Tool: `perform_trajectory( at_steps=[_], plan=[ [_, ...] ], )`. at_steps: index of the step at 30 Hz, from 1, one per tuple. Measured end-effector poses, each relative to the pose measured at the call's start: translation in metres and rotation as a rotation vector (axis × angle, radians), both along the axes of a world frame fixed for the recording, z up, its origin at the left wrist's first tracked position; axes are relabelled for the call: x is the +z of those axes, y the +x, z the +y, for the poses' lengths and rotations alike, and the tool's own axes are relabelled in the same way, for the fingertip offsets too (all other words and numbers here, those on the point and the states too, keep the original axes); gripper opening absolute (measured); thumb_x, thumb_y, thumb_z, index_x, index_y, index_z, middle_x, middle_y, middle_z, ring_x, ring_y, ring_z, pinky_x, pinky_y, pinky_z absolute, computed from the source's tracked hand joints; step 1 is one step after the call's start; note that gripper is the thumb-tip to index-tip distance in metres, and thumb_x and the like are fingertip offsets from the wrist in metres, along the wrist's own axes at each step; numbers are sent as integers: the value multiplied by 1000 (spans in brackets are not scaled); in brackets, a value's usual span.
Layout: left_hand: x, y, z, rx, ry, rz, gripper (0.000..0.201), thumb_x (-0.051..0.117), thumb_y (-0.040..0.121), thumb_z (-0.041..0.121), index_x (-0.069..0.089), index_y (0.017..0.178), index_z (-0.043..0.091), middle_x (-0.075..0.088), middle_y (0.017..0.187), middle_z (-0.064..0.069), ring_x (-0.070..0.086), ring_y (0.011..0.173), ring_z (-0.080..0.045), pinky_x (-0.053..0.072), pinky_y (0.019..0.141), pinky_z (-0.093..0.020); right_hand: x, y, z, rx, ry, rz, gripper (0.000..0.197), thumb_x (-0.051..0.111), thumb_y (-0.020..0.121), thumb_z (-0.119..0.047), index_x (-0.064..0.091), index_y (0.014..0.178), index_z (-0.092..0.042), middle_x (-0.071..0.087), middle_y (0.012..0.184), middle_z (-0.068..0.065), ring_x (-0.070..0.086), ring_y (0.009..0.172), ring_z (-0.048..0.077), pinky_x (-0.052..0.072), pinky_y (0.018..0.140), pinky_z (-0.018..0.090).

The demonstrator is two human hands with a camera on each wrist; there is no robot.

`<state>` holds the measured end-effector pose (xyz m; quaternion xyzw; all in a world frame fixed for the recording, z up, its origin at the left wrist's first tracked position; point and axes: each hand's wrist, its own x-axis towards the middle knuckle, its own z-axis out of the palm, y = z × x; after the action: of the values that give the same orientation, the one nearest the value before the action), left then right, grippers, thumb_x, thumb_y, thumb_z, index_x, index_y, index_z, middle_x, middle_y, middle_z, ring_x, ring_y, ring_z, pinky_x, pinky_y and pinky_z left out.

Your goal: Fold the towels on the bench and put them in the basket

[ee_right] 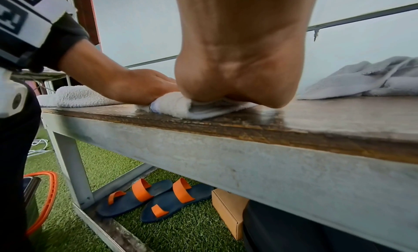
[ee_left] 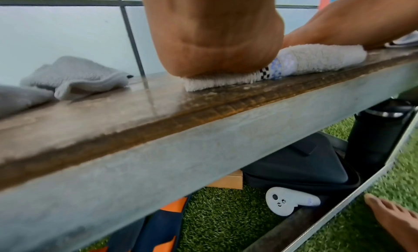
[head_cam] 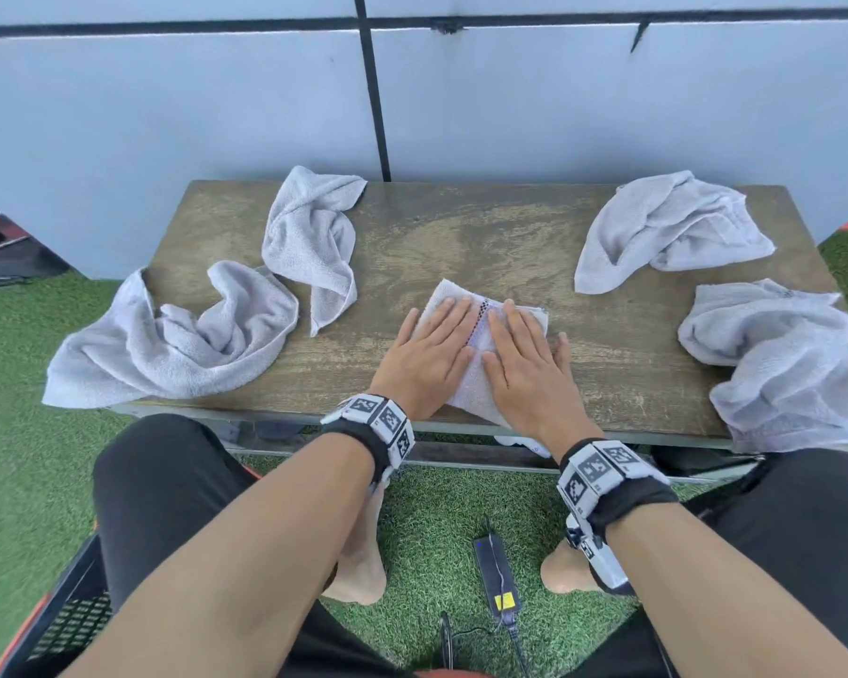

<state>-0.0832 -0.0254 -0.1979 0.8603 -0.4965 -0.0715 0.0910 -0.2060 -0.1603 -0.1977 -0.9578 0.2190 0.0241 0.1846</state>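
Note:
A small folded white towel with a checkered band lies at the middle front of the wooden bench. My left hand and right hand lie flat on it side by side, fingers straight, pressing it down. In the left wrist view the towel is squashed under the heel of my left hand. In the right wrist view the heel of my right hand presses the towel. Several crumpled grey towels lie around: two at the left, two at the right.
A black-and-orange basket stands on the grass at my lower left. Under the bench are sandals, a cardboard box, a black case and a white controller. A power adapter lies between my feet.

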Motion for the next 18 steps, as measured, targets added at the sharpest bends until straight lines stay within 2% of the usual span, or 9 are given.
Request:
perform_trajectory(
  at_steps=[3,5,7,9,10,12,14,16,18],
  plan=[
    [6,3,-2,1,67,-18,57,9,107,46,0,161,29,-5,167,15,-10,153,-3,-2,125,-48,4,1,3,4,-81,33,59,10,105,-49,-3,160,-31,-11,168,-11,-13,153,7,-8,123,52],
    [11,4,-8,32,132,-110,58,10,107,47,1,161,28,-4,168,12,-8,154,-10,-1,124,-53,14,4,4,8,-156,61,61,12,105,-49,4,161,-26,1,169,-4,-3,155,13,-10,123,52],
    [17,6,-15,86,205,-198,60,11,107,47,2,161,23,-1,169,7,-6,155,-19,-3,123,-56,27,10,6,16,-257,90,63,19,104,-49,18,159,-19,22,164,7,16,152,23,-7,122,54],
    [25,3,-24,130,261,-264,62,15,107,44,4,161,15,1,169,-1,-6,155,-25,-4,122,-58,39,16,10,0,-365,135,63,26,101,-48,38,150,-10,44,147,17,36,140,33,4,123,55],
    [30,-2,-26,154,257,-271,61,18,107,40,8,160,12,3,169,-6,-6,155,-27,-4,122,-58,45,17,13,-15,-390,164,63,28,100,-48,46,143,-7,49,140,21,41,134,36,9,123,54],
    [33,-16,-28,221,155,-194,58,21,107,37,17,158,10,6,167,-14,-2,155,-29,1,123,-56,52,15,17,-34,-382,191,57,30,100,-43,59,127,-2,54,131,26,46,126,39,20,119,53],
    [27,-32,-23,260,40,-63,56,21,107,40,18,158,16,8,167,-14,3,155,-28,10,122,-55,54,8,19,-34,-367,178,52,32,101,-40,65,114,-2,57,123,26,51,118,39,30,112,50],
    [15,-42,-14,281,8,47,57,19,107,45,10,160,25,0,169,-5,-2,155,-23,12,120,-57,54,-2,19,-20,-367,186,50,35,100,-42,67,111,-5,59,118,24,54,114,37,32,109,49],
    [9,-42,-5,306,9,95,57,15,106,48,1,160,33,-9,169,4,-9,155,-21,10,121,-58,50,-9,18,-19,-358,180,49,35,98,-43,65,114,-7,60,117,20,57,112,36,32,110,50]
  ],
)
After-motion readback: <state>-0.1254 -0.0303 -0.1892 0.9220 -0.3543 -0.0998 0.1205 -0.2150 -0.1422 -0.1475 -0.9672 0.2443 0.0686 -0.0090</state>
